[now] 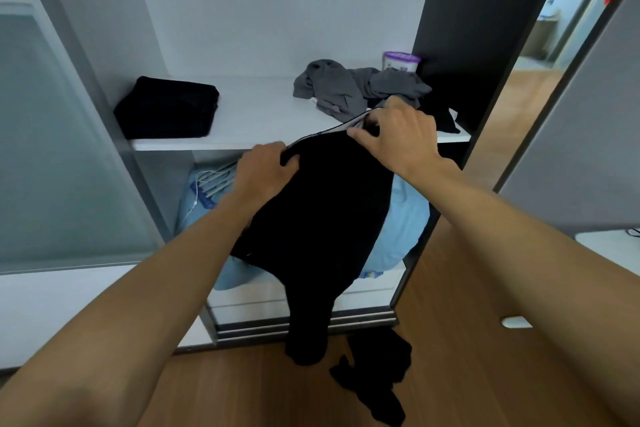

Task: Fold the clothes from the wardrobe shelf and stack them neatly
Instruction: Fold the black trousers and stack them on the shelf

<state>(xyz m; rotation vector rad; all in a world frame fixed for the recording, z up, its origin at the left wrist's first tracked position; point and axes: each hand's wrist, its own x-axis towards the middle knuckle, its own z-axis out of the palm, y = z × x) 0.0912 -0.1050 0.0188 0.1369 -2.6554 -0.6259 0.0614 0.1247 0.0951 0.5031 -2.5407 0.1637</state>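
A black garment (322, 218) hangs in front of the white wardrobe shelf (263, 114), its lower end reaching the floor. My left hand (265, 172) grips its top edge on the left. My right hand (398, 133) pinches the same edge on the right, where a pale waistband shows. On the shelf's left lies a folded black stack (168, 107). A crumpled grey garment (353, 87) sits at the shelf's right, with more black cloth (441, 120) beside it.
A purple-lidded white tub (401, 61) stands at the shelf's back right. Light blue bedding (398, 222) and a white cable fill the compartment below. Another black garment (375, 371) lies on the wooden floor. A frosted sliding door (52, 149) stands at left.
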